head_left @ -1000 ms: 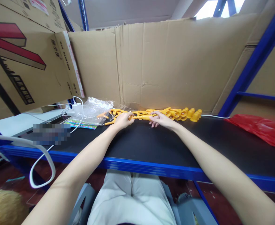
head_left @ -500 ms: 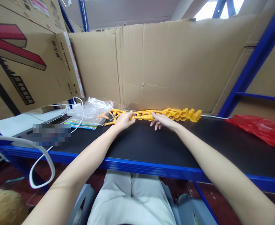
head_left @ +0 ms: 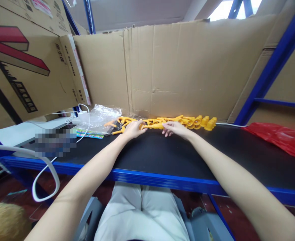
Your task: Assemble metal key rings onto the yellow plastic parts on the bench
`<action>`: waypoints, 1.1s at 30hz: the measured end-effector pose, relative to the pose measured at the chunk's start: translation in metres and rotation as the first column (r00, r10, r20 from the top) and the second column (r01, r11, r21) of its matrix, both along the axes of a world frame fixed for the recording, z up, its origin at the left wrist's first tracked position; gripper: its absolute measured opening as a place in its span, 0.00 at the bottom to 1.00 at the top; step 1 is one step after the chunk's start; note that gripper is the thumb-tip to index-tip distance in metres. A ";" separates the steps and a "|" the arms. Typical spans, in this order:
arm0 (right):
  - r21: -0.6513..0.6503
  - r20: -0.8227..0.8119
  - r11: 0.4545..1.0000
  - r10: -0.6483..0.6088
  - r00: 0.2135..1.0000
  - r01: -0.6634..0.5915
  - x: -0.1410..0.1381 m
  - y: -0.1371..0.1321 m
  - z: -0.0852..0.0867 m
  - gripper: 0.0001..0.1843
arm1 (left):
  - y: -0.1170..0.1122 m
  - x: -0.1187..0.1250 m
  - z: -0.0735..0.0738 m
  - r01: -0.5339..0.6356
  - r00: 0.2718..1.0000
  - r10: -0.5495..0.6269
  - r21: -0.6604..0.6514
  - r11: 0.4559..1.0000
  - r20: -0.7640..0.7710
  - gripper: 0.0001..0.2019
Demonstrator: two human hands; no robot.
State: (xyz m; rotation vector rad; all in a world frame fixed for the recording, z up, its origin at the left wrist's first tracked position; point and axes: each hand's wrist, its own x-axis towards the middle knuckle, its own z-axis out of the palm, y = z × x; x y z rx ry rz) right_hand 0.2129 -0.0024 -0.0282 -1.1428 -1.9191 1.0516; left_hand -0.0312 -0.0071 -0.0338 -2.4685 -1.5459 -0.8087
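My left hand (head_left: 134,129) is closed around the left end of a slim yellow plastic piece (head_left: 155,126), just above the black tabletop (head_left: 159,152). At the piece's right end, my right hand (head_left: 175,129) pinches it between thumb and forefinger, the other fingers curled loosely below. Behind both hands lies a row of similar yellow plastic pieces (head_left: 196,122), with flared, cup-like ends pointing right. Left of my left hand are forked yellow parts (head_left: 119,131) with a dark chain beside them. My fingers partly cover the held piece.
A clear plastic bag (head_left: 100,115) and a colourful printed card (head_left: 94,134) lie at the left, near a white cable (head_left: 88,122). A red plastic bag (head_left: 275,137) sits at the right. Upright cardboard (head_left: 187,70) backs the table, and a blue rail (head_left: 162,179) edges its front.
My right hand has shifted slightly, with its fingers curled in a little more on the yellow piece. My left hand has kept its hold in nearly the same spot.
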 end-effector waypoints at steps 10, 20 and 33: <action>-0.010 -0.062 1.000 0.017 0.998 -0.017 0.002 0.007 -0.010 0.28 | 0.002 0.000 -0.001 -0.022 0.999 0.023 -0.010 1.000 0.037 0.18; -0.067 -0.020 0.998 0.000 1.000 -0.001 -0.002 0.006 -0.007 0.24 | -0.001 0.002 0.000 0.003 0.998 -0.004 0.007 1.000 0.055 0.17; -0.062 -0.096 0.997 0.039 0.995 -0.045 -0.002 0.003 -0.002 0.25 | -0.005 0.005 0.002 0.028 0.997 -0.032 0.048 0.998 0.075 0.16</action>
